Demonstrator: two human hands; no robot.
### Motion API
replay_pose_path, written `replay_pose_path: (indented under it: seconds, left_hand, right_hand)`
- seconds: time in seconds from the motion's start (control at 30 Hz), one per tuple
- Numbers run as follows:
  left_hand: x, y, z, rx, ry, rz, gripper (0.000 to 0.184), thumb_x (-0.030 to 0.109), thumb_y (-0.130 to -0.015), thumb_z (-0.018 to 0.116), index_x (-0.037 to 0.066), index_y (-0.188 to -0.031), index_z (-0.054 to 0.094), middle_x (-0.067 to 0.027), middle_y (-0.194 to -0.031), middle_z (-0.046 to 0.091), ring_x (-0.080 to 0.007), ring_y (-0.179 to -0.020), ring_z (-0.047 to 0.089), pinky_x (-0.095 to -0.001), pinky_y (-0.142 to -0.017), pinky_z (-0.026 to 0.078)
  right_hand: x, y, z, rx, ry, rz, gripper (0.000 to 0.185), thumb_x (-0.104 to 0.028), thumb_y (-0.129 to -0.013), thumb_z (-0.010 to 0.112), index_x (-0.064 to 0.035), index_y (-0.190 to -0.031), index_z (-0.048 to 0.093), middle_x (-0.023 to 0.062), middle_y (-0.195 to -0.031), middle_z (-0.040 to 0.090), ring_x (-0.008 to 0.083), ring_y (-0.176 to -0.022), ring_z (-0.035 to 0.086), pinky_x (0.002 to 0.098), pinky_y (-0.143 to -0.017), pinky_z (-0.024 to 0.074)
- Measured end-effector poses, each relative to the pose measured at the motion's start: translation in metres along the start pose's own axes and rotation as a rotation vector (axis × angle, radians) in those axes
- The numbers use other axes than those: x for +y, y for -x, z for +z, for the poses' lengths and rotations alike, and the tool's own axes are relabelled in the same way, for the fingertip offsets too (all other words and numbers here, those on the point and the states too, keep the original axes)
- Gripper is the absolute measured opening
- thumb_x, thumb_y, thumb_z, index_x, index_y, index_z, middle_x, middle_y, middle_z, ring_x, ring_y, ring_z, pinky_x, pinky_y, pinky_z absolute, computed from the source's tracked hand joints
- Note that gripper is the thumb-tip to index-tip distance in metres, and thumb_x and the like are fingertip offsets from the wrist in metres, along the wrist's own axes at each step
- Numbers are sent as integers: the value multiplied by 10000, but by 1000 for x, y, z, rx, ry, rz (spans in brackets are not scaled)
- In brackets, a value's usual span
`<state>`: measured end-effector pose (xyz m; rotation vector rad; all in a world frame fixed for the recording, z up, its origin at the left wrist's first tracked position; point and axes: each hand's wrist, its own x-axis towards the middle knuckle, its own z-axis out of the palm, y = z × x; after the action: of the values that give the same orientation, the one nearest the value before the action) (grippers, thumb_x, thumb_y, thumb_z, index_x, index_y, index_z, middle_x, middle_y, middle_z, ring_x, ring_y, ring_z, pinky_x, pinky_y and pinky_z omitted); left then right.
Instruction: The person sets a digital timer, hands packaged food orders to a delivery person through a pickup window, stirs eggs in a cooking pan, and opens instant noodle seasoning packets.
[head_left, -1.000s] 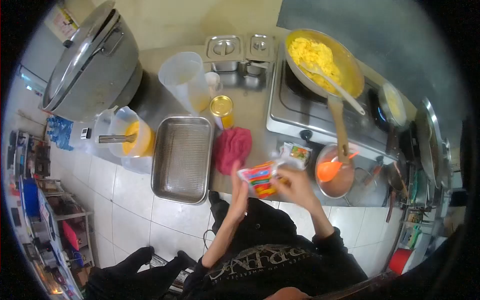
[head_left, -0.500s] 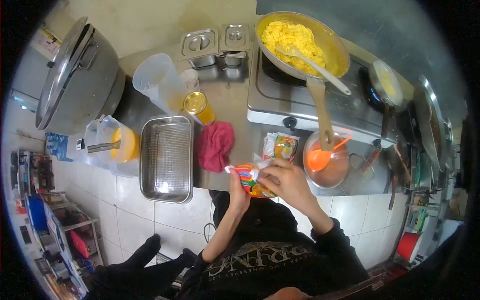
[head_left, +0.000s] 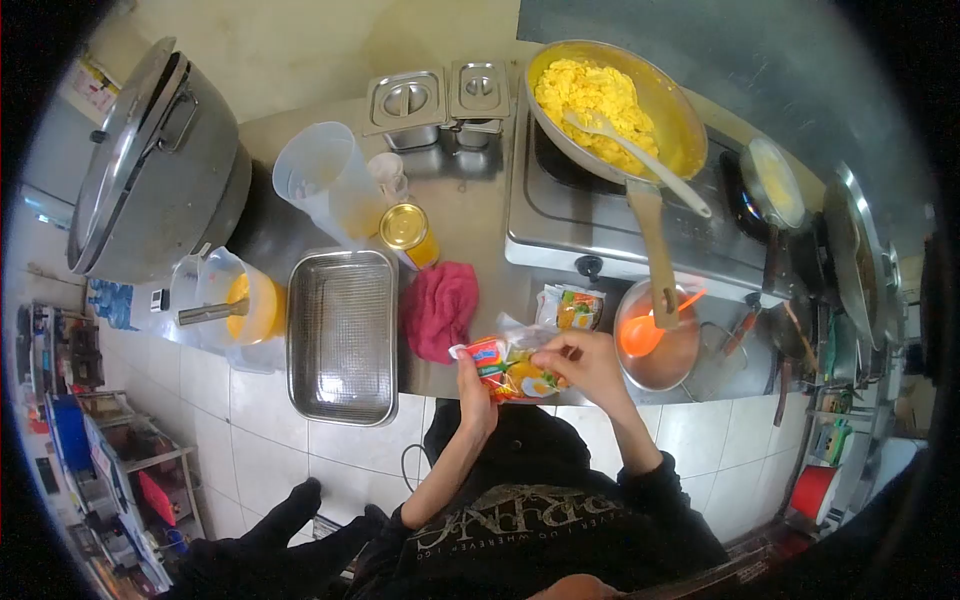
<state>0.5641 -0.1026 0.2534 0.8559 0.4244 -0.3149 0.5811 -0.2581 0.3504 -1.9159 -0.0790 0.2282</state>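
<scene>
A red, yellow and green printed food packet (head_left: 508, 372) is held over the counter's front edge. My left hand (head_left: 475, 388) grips its left end, thumb upward. My right hand (head_left: 583, 366) pinches its right side near the top, where clear plastic stands up. Just beyond the hands lies another packet (head_left: 572, 307). To the right, a metal bowl (head_left: 680, 362) holds an orange ladle (head_left: 641, 335). A crumpled red cloth (head_left: 440, 308) lies to the left, beside an empty metal tray (head_left: 342, 340).
A pan (head_left: 690, 125) of yellow scrambled food sits on the stove (head_left: 560, 220), its handle jutting toward the counter edge. A smaller pan (head_left: 775, 185), jugs (head_left: 325, 180), a gold-lidded can (head_left: 405, 228), lidded metal containers (head_left: 405, 100) and a large pot (head_left: 190, 160) stand around.
The packet's printed front has turned more into view, with my right hand at its upper right side. The camera view has shifted, moving the counter items in the picture.
</scene>
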Motion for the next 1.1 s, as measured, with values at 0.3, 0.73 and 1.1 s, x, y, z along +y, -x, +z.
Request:
replay_pose_path:
  seconds: [0.3,0.73,1.1]
  left_hand:
    - [-3,7,-6,-55,-327,189,307,231,-868,526,34,-1091,449,-58,-975,547,-148,-900,543,-282,-804,440]
    - [-30,19,-42,277,49,35,256,128,-816,594,37,-1040,511,-29,-945,568,-114,-847,551,-268,-752,453]
    - [-51,8,-18,462,-4,264,730,198,-816,581,65,-1320,70,-192,-1322,229,-276,-1178,344,-399,-976,281]
  right_hand:
    - [16,-3,1,164,-123,-122,93,-75,-805,574,-15,-866,539,42,-764,584,75,-716,560,214,-615,437]
    - [11,-30,3,482,-615,16,185,-161,-845,557,-33,-969,507,10,-840,521,76,-765,494,209,-691,406]
    - [59,-27,54,429,556,-311,143,-53,-761,549,-40,-897,588,128,-879,581,299,-838,555,337,-743,440]
